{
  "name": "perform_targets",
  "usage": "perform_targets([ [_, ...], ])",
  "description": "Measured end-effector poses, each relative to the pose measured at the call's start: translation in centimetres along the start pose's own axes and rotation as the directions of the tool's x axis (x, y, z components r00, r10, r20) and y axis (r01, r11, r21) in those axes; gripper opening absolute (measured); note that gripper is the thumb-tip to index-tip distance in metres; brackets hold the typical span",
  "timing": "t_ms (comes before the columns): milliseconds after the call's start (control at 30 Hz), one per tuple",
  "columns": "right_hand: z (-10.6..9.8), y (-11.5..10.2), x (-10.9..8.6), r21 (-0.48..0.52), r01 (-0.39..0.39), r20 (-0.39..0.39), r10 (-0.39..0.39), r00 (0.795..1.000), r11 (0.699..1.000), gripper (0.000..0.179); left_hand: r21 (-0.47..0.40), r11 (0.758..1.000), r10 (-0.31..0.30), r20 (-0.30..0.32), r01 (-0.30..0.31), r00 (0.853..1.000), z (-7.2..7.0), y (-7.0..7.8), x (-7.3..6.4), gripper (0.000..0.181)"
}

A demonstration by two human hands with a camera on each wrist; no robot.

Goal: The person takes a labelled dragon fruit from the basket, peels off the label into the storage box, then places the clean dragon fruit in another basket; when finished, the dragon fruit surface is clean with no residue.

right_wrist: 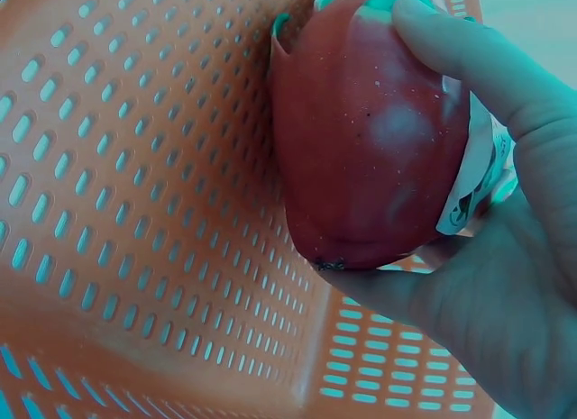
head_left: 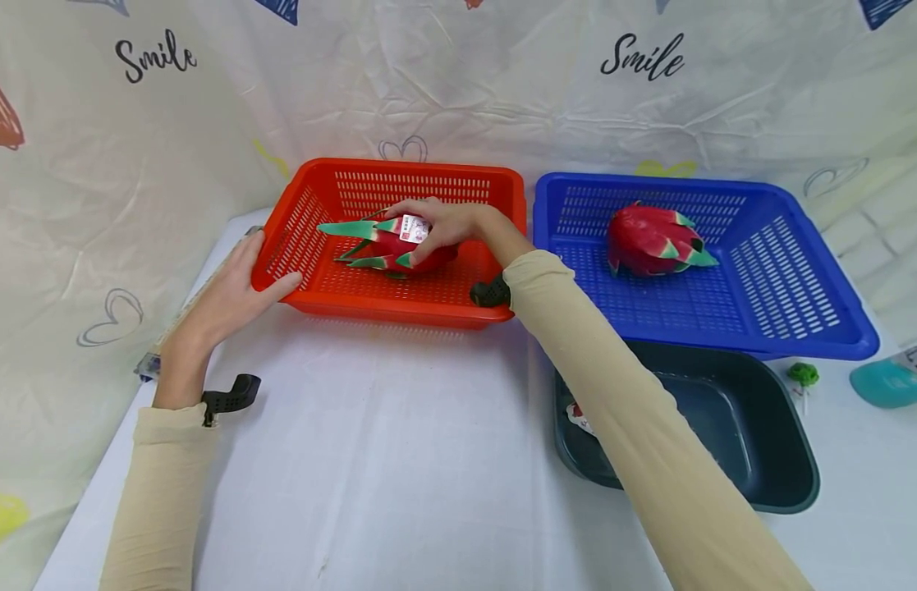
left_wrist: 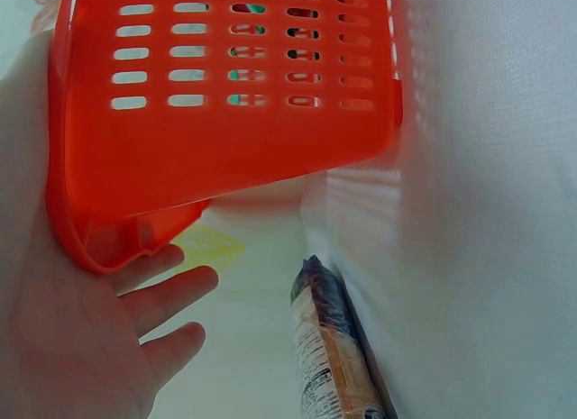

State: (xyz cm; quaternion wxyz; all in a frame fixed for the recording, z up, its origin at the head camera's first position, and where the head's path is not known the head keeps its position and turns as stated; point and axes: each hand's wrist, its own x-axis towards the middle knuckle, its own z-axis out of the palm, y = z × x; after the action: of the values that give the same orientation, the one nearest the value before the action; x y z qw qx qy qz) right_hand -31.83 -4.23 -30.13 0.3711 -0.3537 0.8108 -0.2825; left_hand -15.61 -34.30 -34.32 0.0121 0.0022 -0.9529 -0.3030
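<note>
A red dragon fruit [head_left: 436,256] with green leaf tips and a white label lies in the red basket [head_left: 387,310]. My right hand [head_left: 447,223] grips this fruit from above, thumb on one side and fingers on the other; the right wrist view shows the dragon fruit [right_wrist: 370,140] between them. At the basket's left end, my left hand [head_left: 232,283] rests against the rim with its thumb along the edge. In the left wrist view the left hand's fingers [left_wrist: 171,297] extend loosely past the basket corner.
A blue basket [head_left: 813,328] on the right holds another dragon fruit [head_left: 650,240]. A dark green tub [head_left: 790,460] stands in front of it, partly behind my right sleeve. A green lollipop-like item [head_left: 803,374] and a teal container [head_left: 887,382] sit at right. A printed packet [left_wrist: 329,356] lies beyond the left hand.
</note>
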Motion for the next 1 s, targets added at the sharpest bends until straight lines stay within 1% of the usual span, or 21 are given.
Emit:
perform_targets([
  [67, 0.0, 0.7, 0.5, -0.011, 0.023, -0.021, -0.024, 1.000, 1.000, 0.079, 0.002, 1.000, 0.001, -0.001, -0.001, 1.000, 0.0, 0.0, 0.0, 0.085],
  [200, 0.0, 0.7, 0.4, -0.017, 0.050, -0.042, -0.050, 0.998, 0.999, 0.077, 0.003, 1.000, 0.003, -0.002, -0.003, 1.000, 0.0, 0.0, 0.0, 0.084],
  [300, 0.1, -0.2, -0.4, -0.012, 0.047, -0.036, -0.047, 0.998, 0.999, 0.077, 0.005, 1.000, 0.005, -0.002, -0.005, 1.000, 0.0, 0.0, 0.0, 0.084],
  [367, 0.1, -0.3, -0.5, -0.009, 0.051, -0.038, -0.051, 0.998, 0.999, 0.076, 0.006, 1.000, 0.008, -0.004, -0.008, 1.000, 0.0, 0.0, 0.1, 0.084],
  [533, 0.0, -0.2, -0.3, 0.008, 0.055, -0.030, -0.055, 0.998, 0.998, 0.076, 0.005, 1.000, 0.013, -0.004, -0.012, 1.000, 0.0, 0.0, 0.1, 0.083],
  [633, -0.1, 0.6, 0.5, 0.012, 0.049, -0.028, -0.048, 0.998, 0.999, 0.077, 0.003, 1.000, 0.013, -0.004, -0.013, 1.000, 0.0, 0.0, 0.1, 0.083],
  [800, -0.3, 2.1, 1.8, -0.061, 0.047, -0.051, -0.050, 0.997, 0.997, 0.079, 0.003, 1.000, 0.008, 0.000, -0.008, 1.000, 0.1, 0.1, 0.1, 0.084],
  [900, -0.2, 2.4, 2.2, -0.122, 0.058, -0.057, -0.066, 0.996, 0.991, 0.079, 0.007, 1.000, 0.006, 0.001, -0.006, 1.000, 0.0, 0.0, 0.1, 0.084],
  [1000, -0.2, 2.5, 2.4, -0.145, 0.072, -0.060, -0.081, 0.995, 0.987, 0.079, 0.007, 1.000, 0.008, 0.001, -0.008, 1.000, 0.0, 0.0, 0.0, 0.084],
])
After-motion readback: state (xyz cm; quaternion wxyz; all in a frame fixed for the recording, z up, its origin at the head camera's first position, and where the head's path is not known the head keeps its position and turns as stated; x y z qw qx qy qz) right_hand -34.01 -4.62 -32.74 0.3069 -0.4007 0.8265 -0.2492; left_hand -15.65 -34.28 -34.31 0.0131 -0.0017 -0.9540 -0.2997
